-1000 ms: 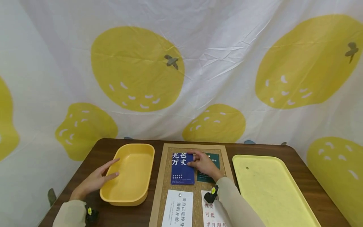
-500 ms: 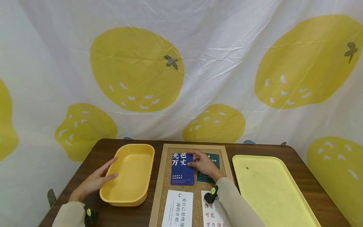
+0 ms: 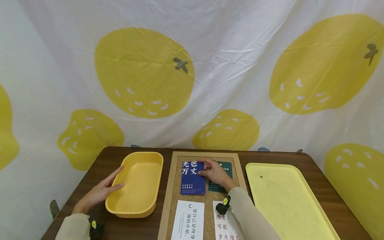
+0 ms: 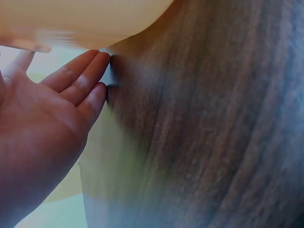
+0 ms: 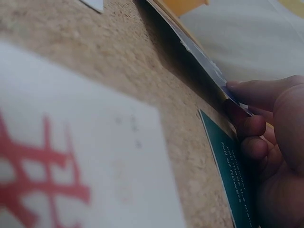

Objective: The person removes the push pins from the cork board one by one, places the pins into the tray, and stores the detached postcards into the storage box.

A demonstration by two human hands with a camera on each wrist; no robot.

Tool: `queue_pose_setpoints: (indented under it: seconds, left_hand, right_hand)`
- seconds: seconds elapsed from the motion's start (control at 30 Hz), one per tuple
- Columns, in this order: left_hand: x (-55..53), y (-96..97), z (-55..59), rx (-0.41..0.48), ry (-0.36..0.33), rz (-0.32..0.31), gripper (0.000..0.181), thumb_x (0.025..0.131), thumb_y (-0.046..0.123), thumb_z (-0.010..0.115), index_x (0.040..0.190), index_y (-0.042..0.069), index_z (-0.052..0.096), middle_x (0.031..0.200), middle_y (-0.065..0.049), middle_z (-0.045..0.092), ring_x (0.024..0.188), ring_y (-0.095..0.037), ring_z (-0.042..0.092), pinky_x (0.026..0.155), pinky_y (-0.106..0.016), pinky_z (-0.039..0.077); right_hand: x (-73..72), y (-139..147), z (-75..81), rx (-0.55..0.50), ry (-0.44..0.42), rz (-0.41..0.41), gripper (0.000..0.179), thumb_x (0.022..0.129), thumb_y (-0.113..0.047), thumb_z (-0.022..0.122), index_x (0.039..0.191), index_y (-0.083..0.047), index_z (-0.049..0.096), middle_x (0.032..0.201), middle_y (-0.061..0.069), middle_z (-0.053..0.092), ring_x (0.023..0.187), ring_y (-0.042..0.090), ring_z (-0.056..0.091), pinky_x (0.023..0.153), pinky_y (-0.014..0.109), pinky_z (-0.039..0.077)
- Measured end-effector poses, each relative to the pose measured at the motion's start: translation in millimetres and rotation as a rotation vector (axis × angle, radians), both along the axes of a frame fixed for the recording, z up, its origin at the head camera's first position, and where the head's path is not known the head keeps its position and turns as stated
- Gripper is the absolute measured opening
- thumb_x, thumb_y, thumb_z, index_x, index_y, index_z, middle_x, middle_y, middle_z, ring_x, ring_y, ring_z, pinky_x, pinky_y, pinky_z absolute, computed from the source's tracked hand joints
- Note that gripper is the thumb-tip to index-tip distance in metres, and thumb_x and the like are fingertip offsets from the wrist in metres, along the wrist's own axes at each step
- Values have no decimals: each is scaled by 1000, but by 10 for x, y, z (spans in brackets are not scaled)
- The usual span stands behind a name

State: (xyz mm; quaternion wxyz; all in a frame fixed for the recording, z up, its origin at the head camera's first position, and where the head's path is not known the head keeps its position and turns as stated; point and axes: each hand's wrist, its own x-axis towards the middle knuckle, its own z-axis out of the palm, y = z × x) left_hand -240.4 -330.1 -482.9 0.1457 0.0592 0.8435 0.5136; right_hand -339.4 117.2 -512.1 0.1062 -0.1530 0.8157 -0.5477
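Note:
Between its thumb and fingers, my right hand (image 3: pixel 218 172) pinches the right edge of a blue card (image 3: pixel 193 181) with white lettering. The right wrist view has this card tilted up from the cork, the fingers (image 5: pixel 251 126) curled behind it. A framed cork board (image 3: pixel 170 196) lies under it. Partly behind the right hand is a dark green card (image 3: pixel 216 187). My left hand (image 3: pixel 97 194) lies at the left side of a deep yellow plastic bin (image 3: pixel 135 215). Its fingers (image 4: pixel 78 80) are nearly straight beside the bin's wall, low by the table, in the left wrist view.
Lower on the board are a white card with dark lettering (image 3: pixel 186 221) and a white card with red lettering (image 3: pixel 222 228), the latter partly under the right sleeve. A pale yellow tray (image 3: pixel 288 200) lies right of the board on the brown wooden table (image 3: pixel 126 230).
My left hand has shifted very slightly left along the bin's edge. The right hand stays in place with the blue card.

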Motion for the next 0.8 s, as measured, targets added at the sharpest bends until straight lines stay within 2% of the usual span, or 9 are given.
queue_pose_setpoints:
  seconds: [0.3,0.43,0.67,0.8]
  left_hand:
    - [0,1,-23,12,-15,2,79,101,32,56,161,25,5,166,-16,-7,150,-43,2,113,-57,28]
    - [-3,-10,-36,23,-23,6,79,101,32,57,161,26,5,166,-15,-7,150,-43,0,115,-58,26]
    - [-11,-19,-51,28,-24,5,80,101,33,57,161,27,5,166,-14,-7,151,-41,-1,115,-57,22]
    - [-14,-17,-48,21,-16,4,80,101,33,57,161,28,6,167,-13,-6,151,-41,-2,116,-58,20]
  right_hand:
    - [12,-18,5,37,38,-18,49,88,-4,72,135,-5,57,81,5,65,66,13,58,56,26,46]
    - [20,-41,8,67,75,-25,48,88,-4,72,134,-3,58,82,5,67,64,12,58,55,26,45]
    - [60,-84,55,166,121,-64,50,87,-7,73,134,-5,59,83,2,66,73,13,60,68,29,47]
    - [83,-110,72,233,165,-75,49,87,-8,73,134,-4,59,85,3,65,78,15,59,71,33,48]
